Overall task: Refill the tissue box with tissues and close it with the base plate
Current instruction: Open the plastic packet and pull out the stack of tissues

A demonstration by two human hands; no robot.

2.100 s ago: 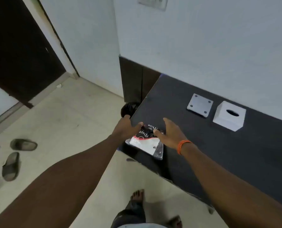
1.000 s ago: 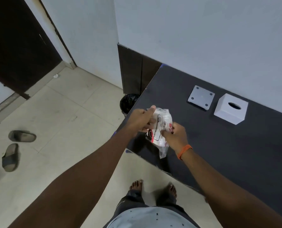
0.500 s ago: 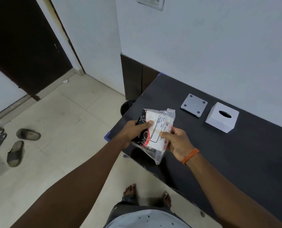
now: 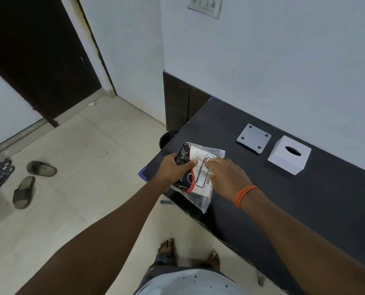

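I hold a clear plastic pack of tissues (image 4: 200,165), printed in black, white and red, above the near left corner of the black table (image 4: 283,199). My left hand (image 4: 174,170) grips its left edge, thumb across the front. My right hand (image 4: 228,177) lies over the pack's right side, fingers on its label. Farther back on the table stands the white square tissue box (image 4: 289,157), its oval slot facing up. The grey square base plate (image 4: 253,138) with four round dots lies flat just left of the box.
A black bin (image 4: 166,139) stands on the floor by the table's far left corner. Sandals (image 4: 31,179) lie on the tiled floor at the left. A dark door (image 4: 34,56) is at the back left. My bare feet (image 4: 166,248) are below the table's edge.
The tissue pack lay flat at the table corner, then both hands lifted it off. Since half a second ago my right hand has slid from the pack's right edge onto its front.
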